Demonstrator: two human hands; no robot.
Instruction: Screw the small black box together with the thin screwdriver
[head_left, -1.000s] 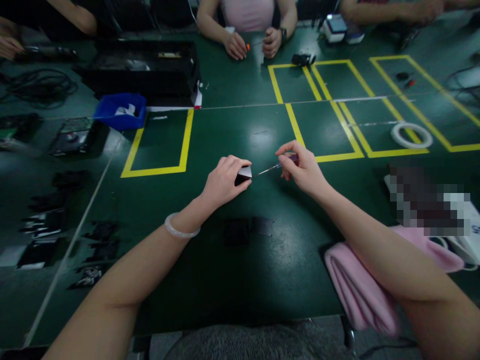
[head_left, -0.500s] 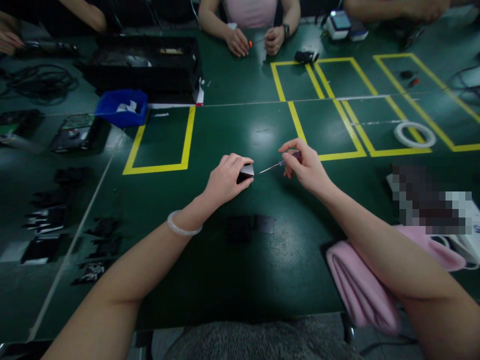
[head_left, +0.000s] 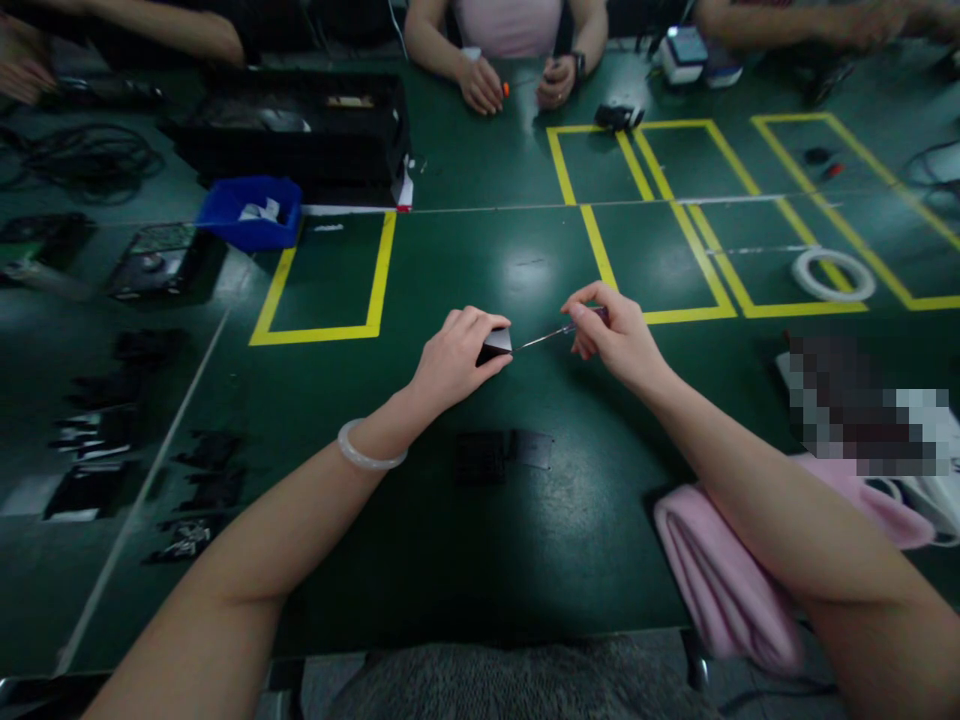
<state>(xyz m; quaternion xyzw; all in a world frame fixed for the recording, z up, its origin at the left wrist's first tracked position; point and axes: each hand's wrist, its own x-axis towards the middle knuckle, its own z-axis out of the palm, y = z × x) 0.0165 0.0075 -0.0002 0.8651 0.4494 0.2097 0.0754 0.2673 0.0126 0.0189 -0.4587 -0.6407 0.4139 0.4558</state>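
My left hand point(head_left: 457, 357) is closed round a small black box-shaped part point(head_left: 496, 345) with a pale, shiny top face, held at the table's middle. In my right hand point(head_left: 609, 328) is a screwdriver point(head_left: 545, 337), its handle between thumb and fingers and its thin metal shaft pointing left. The tip reaches the near right edge of the black part; whether it touches is too small to tell. Two flat black pieces point(head_left: 481, 457) lie side by side on the green table, nearer to me than my hands.
Rows of black parts point(head_left: 94, 430) lie on the left. A blue bin point(head_left: 251, 214) stands before a long black crate point(head_left: 292, 130). On the right are a white tape roll point(head_left: 833, 275) and a pink cloth point(head_left: 720, 570). Co-workers' hands point(head_left: 481, 86) are across the table.
The view has shifted slightly, so everything sits a little further right. My hands keep the same hold on the black part and the screwdriver.
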